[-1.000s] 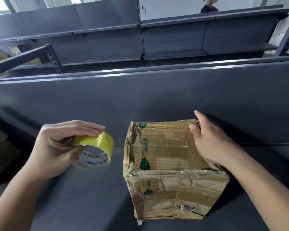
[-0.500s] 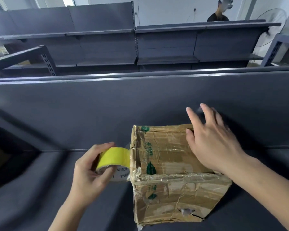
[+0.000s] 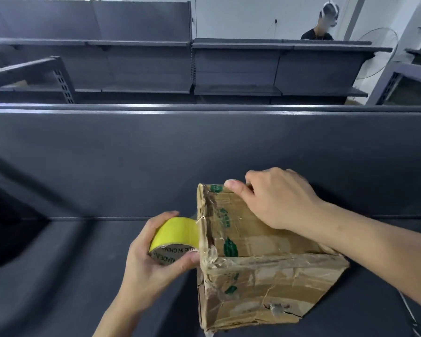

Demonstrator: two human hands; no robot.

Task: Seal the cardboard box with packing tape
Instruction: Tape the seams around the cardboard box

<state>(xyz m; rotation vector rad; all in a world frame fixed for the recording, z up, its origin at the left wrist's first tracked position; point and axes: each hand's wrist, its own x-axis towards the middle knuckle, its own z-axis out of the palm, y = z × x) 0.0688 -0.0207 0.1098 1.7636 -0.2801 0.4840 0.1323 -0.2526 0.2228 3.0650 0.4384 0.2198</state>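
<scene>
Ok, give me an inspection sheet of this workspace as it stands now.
Surface: dark grey shelf, box stands on it.
Job's things: worn cardboard box; yellow tape roll against its left edge.
Clutter: nothing seen.
Grips: left grip holds the roll; right grip holds the box's far top edge.
Cables: thin pale cord, lower right, perhaps a cable.
Surroundings: grey shelving racks, a person behind them, a fan.

Worker's arms: both forearms bare to the frame edge | left hand (image 3: pixel 153 261): bare | right hand (image 3: pixel 277 198): bare, short-trimmed thumbnail visible
</scene>
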